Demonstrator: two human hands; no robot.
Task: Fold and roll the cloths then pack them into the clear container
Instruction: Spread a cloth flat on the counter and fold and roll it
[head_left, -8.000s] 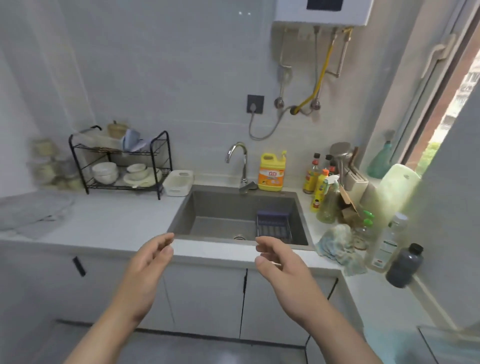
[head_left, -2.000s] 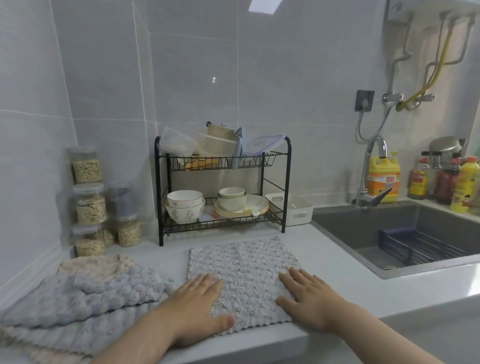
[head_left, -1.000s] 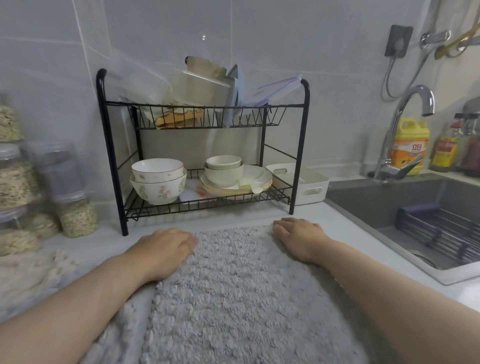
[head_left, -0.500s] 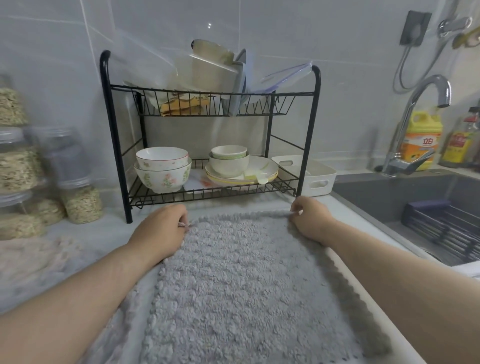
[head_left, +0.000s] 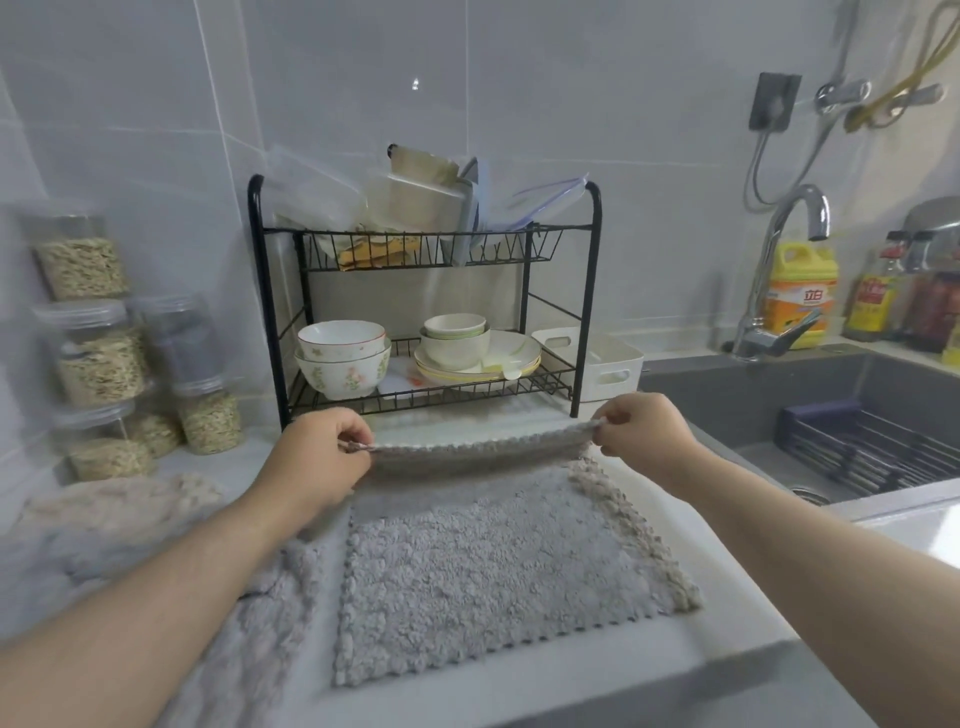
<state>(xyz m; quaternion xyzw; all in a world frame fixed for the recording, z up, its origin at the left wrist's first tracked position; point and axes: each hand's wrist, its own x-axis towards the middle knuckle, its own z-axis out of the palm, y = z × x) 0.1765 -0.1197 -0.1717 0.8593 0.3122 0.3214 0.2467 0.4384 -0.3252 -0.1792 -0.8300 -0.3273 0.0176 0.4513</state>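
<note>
Far corners of grey cloth (head_left: 493, 571) between pinched fingers (head_left: 358, 435): left hand (head_left: 317, 460), right hand (head_left: 644, 436)

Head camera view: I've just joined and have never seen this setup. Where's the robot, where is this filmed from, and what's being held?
There is no robot. A person works with bare hands, and the one picture comes from a camera worn on their head, looking forward and down. The left hand and right hand each pinch a far corner of the grey cloth, lifting that edge off the counter while the near part lies flat. More cloths lie piled at left. Behind stand a dish rack and jars; the sink is at right.
</note>
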